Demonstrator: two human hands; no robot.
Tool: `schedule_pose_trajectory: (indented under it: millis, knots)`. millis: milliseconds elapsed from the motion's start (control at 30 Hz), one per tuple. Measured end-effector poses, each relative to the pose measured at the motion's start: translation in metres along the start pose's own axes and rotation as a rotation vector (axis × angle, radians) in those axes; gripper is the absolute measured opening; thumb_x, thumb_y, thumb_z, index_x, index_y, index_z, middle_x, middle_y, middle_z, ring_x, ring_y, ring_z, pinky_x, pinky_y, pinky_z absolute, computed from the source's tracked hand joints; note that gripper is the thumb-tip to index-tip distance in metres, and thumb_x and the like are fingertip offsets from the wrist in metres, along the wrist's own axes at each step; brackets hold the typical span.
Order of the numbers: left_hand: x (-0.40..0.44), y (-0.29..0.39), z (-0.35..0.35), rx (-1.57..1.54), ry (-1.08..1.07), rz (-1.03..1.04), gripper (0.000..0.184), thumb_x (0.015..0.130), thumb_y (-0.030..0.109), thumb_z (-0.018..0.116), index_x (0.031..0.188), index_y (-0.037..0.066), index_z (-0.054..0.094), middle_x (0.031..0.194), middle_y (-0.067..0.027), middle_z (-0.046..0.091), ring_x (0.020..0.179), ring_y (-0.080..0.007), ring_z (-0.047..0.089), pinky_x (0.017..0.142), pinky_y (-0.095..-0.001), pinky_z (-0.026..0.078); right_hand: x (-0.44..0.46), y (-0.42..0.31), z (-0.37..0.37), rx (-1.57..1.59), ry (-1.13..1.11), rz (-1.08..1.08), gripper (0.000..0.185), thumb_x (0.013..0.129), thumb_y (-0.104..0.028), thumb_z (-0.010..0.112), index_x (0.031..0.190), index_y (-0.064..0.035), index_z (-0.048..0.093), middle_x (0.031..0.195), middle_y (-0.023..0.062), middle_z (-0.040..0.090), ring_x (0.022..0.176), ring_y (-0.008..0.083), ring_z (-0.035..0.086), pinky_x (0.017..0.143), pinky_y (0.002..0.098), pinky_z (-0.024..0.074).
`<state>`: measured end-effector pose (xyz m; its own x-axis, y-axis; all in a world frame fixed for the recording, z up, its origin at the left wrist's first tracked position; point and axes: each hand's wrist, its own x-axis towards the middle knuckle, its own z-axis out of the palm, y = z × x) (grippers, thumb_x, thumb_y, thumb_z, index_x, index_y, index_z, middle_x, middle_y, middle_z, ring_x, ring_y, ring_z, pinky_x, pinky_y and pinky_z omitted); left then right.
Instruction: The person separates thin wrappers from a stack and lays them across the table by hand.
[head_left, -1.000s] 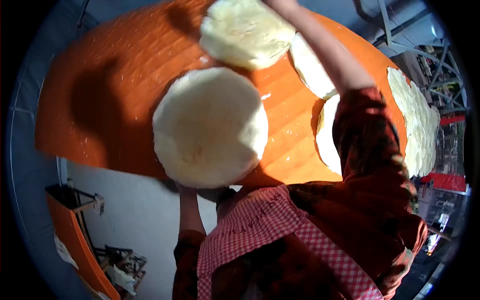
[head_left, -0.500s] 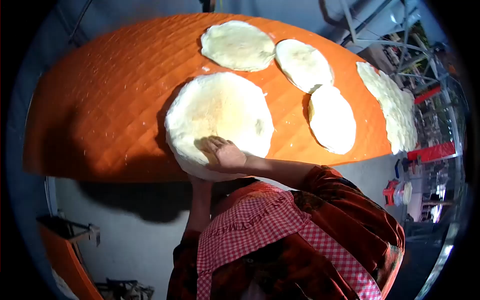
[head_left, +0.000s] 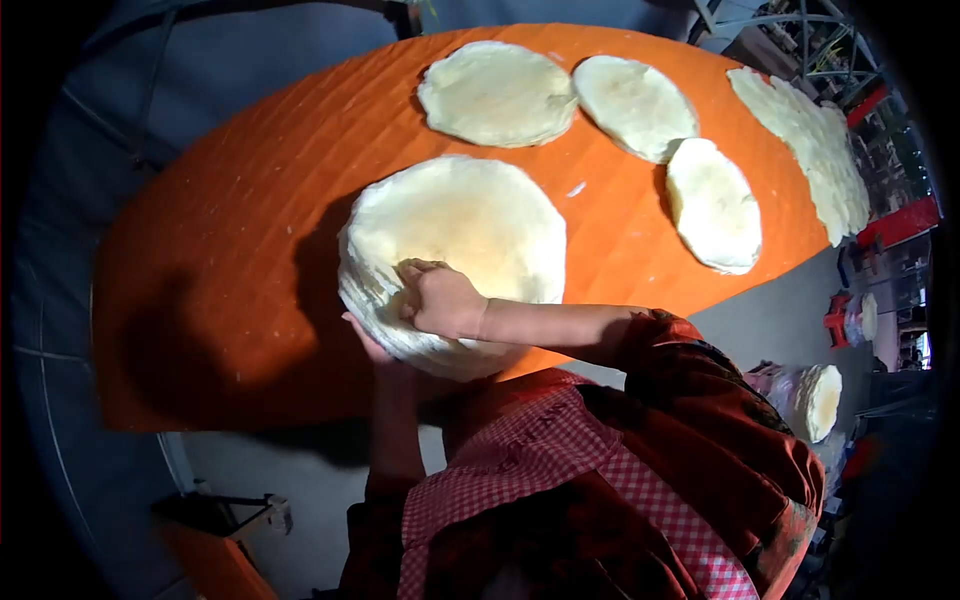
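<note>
R hand (head_left: 450, 302) curled closed atop 1 lg stack (head_left: 490, 220); pinch on layer: can't tell. L hand (head_left: 368, 338) at its near L side, partly hidden, grip unclear. Stack by near edge of orange table (head_left: 230, 200); 3 sm rounds (head_left: 497, 93) beyond. Vs. prev: R fingers then extended.

Head view, facing down, near table (head_left: 250, 210), seemingly wide-angle
</note>
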<state>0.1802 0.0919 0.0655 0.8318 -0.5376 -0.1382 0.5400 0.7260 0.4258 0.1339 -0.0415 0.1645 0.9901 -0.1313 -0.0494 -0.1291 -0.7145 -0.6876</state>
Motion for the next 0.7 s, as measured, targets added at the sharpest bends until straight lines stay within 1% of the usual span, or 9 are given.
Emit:
schedule_pose_trajectory:
  millis: [67, 100, 200, 300, 333, 467, 567, 633, 700]
  knots:
    - [0.010, 0.018, -0.039, -0.065, 0.053, 0.054, 0.092, 0.083, 0.073, 0.037, 0.145, 0.007, 0.024, 0.145, -0.0141, 0.031, 0.129, -0.0323, 0.035, 0.108, -0.0459, 0.029, 0.011, -0.021, 0.034, -0.046, 0.039, 0.000, 0.051, 0.071, -0.024, 0.063, 0.116, -0.0012, 0.052, 0.114, 0.0192, 0.058, 0.105, 0.0360, 0.055, 0.090, 0.0397, 0.0459]
    - [0.005, 0.028, -0.030, -0.071, 0.051, 0.088, 0.092, 0.083, 0.073, 0.038, 0.145, 0.007, 0.024, 0.145, -0.0141, 0.031, 0.129, -0.0322, 0.035, 0.108, -0.0458, 0.029, 0.018, -0.032, 0.048, -0.062, 0.058, 0.002, 0.051, 0.070, -0.023, 0.064, 0.114, -0.0016, 0.053, 0.113, 0.0190, 0.058, 0.104, 0.0366, 0.055, 0.090, 0.0400, 0.0460]
    - [0.005, 0.070, -0.075, -0.276, -0.081, 0.007, 0.088, 0.085, 0.072, 0.034, 0.145, 0.008, 0.024, 0.148, -0.0156, 0.027, 0.133, -0.0346, 0.029, 0.109, -0.0480, 0.026, 0.038, -0.059, 0.095, -0.122, 0.102, -0.029, 0.050, 0.066, -0.020, 0.066, 0.111, -0.0021, 0.054, 0.110, 0.0188, 0.059, 0.100, 0.0366, 0.057, 0.087, 0.0398, 0.0478]
    - [-0.018, 0.145, -0.083, -0.119, -0.125, -0.083, 0.090, 0.085, 0.073, 0.034, 0.146, 0.007, 0.023, 0.148, -0.0135, 0.028, 0.133, -0.0322, 0.031, 0.110, -0.0458, 0.025, 0.062, -0.107, 0.138, -0.077, 0.084, 0.040, 0.049, 0.065, -0.020, 0.067, 0.109, -0.0009, 0.056, 0.107, 0.0188, 0.060, 0.097, 0.0356, 0.059, 0.086, 0.0390, 0.0481]
    - [-0.025, 0.173, -0.097, -0.064, 0.031, -0.119, 0.090, 0.086, 0.073, 0.031, 0.147, 0.008, 0.022, 0.150, -0.0119, 0.027, 0.135, -0.0320, 0.029, 0.111, -0.0459, 0.023, 0.069, -0.130, 0.155, -0.088, 0.088, 0.063, 0.044, 0.068, -0.019, 0.065, 0.108, -0.0015, 0.058, 0.106, 0.0190, 0.061, 0.098, 0.0353, 0.060, 0.087, 0.0386, 0.0473]
    - [-0.046, 0.282, -0.154, -0.100, 0.003, -0.152, 0.087, 0.087, 0.071, 0.032, 0.145, 0.008, 0.025, 0.148, -0.0113, 0.030, 0.134, -0.0317, 0.031, 0.111, -0.0468, 0.024, 0.100, -0.205, 0.227, 0.103, 0.125, 0.067, 0.030, 0.078, -0.014, 0.055, 0.106, -0.0050, 0.062, 0.107, 0.0201, 0.062, 0.099, 0.0371, 0.060, 0.088, 0.0377, 0.0466]
    - [-0.062, 0.347, -0.197, -0.016, 0.018, -0.008, 0.085, 0.088, 0.070, 0.033, 0.145, 0.008, 0.027, 0.147, -0.0119, 0.032, 0.132, -0.0313, 0.034, 0.109, -0.0476, 0.027, 0.119, -0.251, 0.258, 0.146, -0.030, 0.075, 0.025, 0.078, -0.014, 0.057, 0.099, -0.0051, 0.065, 0.098, 0.0214, 0.065, 0.094, 0.0374, 0.062, 0.086, 0.0386, 0.0471]
    - [-0.073, 0.370, -0.214, -0.129, -0.001, -0.110, 0.083, 0.088, 0.069, 0.031, 0.145, 0.009, 0.027, 0.147, -0.0110, 0.033, 0.131, -0.0315, 0.035, 0.109, -0.0486, 0.027, 0.131, -0.256, 0.263, -0.022, -0.020, 0.105, 0.026, 0.073, -0.015, 0.060, 0.095, -0.0041, 0.067, 0.089, 0.0227, 0.065, 0.084, 0.0387, 0.063, 0.079, 0.0411, 0.0488]
    - [-0.075, 0.381, -0.250, -0.054, -0.023, -0.147, 0.083, 0.088, 0.070, 0.027, 0.146, 0.010, 0.025, 0.150, -0.0108, 0.027, 0.134, -0.0328, 0.031, 0.110, -0.0494, 0.025, 0.149, -0.216, 0.253, -0.050, -0.058, 0.069, 0.023, 0.072, -0.020, 0.063, 0.089, -0.0050, 0.067, 0.083, 0.0193, 0.065, 0.078, 0.0337, 0.062, 0.075, 0.0406, 0.0483]
